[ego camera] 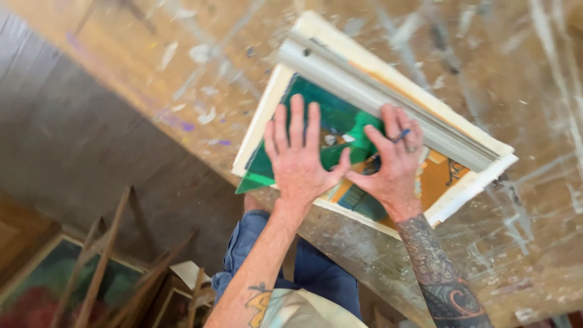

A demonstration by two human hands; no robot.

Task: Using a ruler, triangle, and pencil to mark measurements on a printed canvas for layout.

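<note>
From the head camera, the left hand point(299, 159) and right hand point(392, 163) press flat, fingers spread, gripping nothing, on a green sheet point(340, 124) inside a white frame point(467, 188) at the table's point(498, 85) near edge; bare tabletop beyond.

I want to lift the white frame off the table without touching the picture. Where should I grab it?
Grip the white frame by its bare lower-right corner, coming in from the table edge: that corner sticks out clear, while the left hand and right hand press flat on the picture.
</note>
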